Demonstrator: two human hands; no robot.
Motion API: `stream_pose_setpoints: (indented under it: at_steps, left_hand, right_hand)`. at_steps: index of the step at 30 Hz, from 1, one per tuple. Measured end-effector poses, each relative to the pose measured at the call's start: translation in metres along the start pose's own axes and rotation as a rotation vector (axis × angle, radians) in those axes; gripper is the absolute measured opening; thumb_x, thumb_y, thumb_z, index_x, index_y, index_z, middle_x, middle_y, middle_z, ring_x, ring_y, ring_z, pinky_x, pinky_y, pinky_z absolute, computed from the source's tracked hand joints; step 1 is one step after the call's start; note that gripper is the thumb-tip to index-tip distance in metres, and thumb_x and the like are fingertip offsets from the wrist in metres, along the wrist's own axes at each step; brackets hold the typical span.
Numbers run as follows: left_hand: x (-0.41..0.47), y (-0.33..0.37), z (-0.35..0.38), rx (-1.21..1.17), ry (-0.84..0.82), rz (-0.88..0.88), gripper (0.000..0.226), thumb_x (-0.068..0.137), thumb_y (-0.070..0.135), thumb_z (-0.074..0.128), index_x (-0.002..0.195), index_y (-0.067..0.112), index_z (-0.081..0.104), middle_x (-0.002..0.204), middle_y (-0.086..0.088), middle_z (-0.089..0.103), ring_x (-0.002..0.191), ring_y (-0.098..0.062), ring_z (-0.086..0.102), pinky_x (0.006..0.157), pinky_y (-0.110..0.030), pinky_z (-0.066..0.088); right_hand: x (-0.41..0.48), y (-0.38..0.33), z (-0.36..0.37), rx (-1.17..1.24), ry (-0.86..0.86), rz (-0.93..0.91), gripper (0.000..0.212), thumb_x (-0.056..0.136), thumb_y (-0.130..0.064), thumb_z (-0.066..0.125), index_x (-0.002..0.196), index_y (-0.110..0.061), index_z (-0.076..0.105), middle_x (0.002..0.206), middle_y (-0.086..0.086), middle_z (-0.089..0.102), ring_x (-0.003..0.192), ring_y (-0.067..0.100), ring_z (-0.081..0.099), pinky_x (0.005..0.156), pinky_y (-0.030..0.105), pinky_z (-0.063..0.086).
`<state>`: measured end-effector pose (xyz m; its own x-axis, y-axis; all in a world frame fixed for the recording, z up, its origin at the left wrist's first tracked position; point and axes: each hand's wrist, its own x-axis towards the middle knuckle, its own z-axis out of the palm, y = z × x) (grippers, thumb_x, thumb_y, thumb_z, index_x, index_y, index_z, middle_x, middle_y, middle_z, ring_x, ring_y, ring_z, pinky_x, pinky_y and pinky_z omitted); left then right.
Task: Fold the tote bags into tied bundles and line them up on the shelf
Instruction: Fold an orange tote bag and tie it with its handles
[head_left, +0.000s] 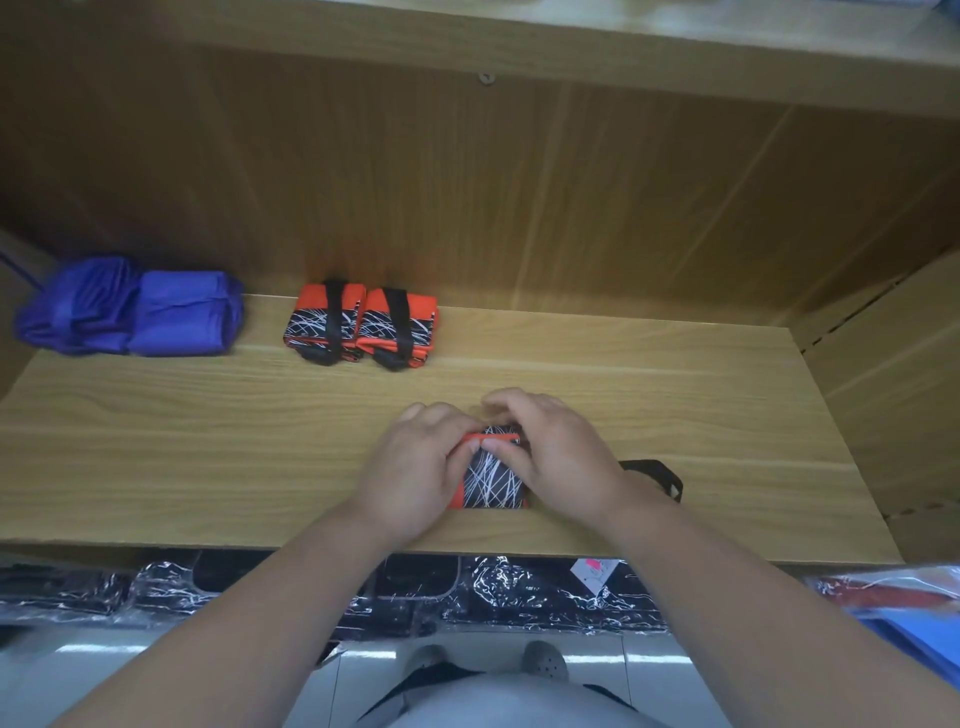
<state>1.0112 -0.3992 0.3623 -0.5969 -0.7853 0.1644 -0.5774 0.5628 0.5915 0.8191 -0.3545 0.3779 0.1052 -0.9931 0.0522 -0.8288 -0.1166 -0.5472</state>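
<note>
Bending over the front of the wooden shelf (208, 441), both hands meet on a small folded tote bag (491, 480), black with white scribbled lines and an orange border. The bag lies flat on the board near its front edge, directly beneath and between the two hands. The left hand (415, 462) covers the bag's left side, its fingers curled over the far orange edge. The right hand (550, 457) covers the right side, fingers hooked over the far top corner and the thumb pressed onto the patterned face, so each hand is clamped on the fabric. A black strap (660, 473) loops out on the board just past the right wrist. At the back of the shelf, well apart from the hands, two orange-and-black bundles (322, 325) (400, 330) sit touching side by side, each bound by a black strap. Further left, two blue bundles (78, 306) (184, 314) lie against each other. Plastic-wrapped dark packs (493, 592) lie below the shelf.
</note>
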Motion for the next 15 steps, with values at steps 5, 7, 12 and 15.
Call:
stream_pose_setpoints:
  at_steps: [5, 7, 12, 15]
  left_hand:
    - [0.006, -0.004, 0.004, 0.033, 0.091, -0.004, 0.034, 0.098, 0.037, 0.044, 0.096, 0.013, 0.068, 0.09, 0.0, 0.067, 0.085, -0.024, 0.059, 0.079, -0.039, 0.049]
    - [0.011, -0.005, 0.004, 0.028, 0.084, -0.017, 0.035, 0.097, 0.037, 0.043, 0.094, 0.012, 0.068, 0.088, -0.001, 0.066, 0.083, -0.025, 0.06, 0.077, -0.038, 0.05]
    - [0.018, -0.003, 0.007, -0.009, 0.102, -0.051, 0.032, 0.093, 0.035, 0.047, 0.092, 0.012, 0.069, 0.086, -0.002, 0.068, 0.082, -0.026, 0.063, 0.075, -0.04, 0.053]
    - [0.02, -0.005, 0.011, -0.017, 0.135, -0.067, 0.019, 0.09, 0.025, 0.059, 0.086, 0.012, 0.072, 0.08, -0.002, 0.065, 0.077, -0.025, 0.062, 0.07, -0.041, 0.054]
  right_hand:
    - [-0.006, 0.009, -0.004, 0.032, -0.109, -0.024, 0.076, 0.073, -0.077, 0.063, 0.129, -0.026, 0.062, 0.12, -0.009, 0.064, 0.114, 0.011, 0.054, 0.1, 0.029, 0.043]
    - [-0.007, 0.011, -0.004, 0.072, -0.107, 0.013, 0.074, 0.074, -0.074, 0.064, 0.131, -0.026, 0.06, 0.122, -0.009, 0.064, 0.115, 0.011, 0.054, 0.1, 0.031, 0.044]
    - [-0.002, 0.011, -0.001, 0.153, -0.052, 0.05, 0.044, 0.09, -0.047, 0.068, 0.129, -0.026, 0.062, 0.117, -0.011, 0.065, 0.113, 0.013, 0.054, 0.098, 0.032, 0.043]
    - [0.003, 0.008, 0.001, 0.11, -0.034, 0.079, 0.036, 0.093, -0.039, 0.069, 0.126, -0.027, 0.067, 0.104, -0.019, 0.058, 0.106, 0.013, 0.051, 0.094, 0.029, 0.04]
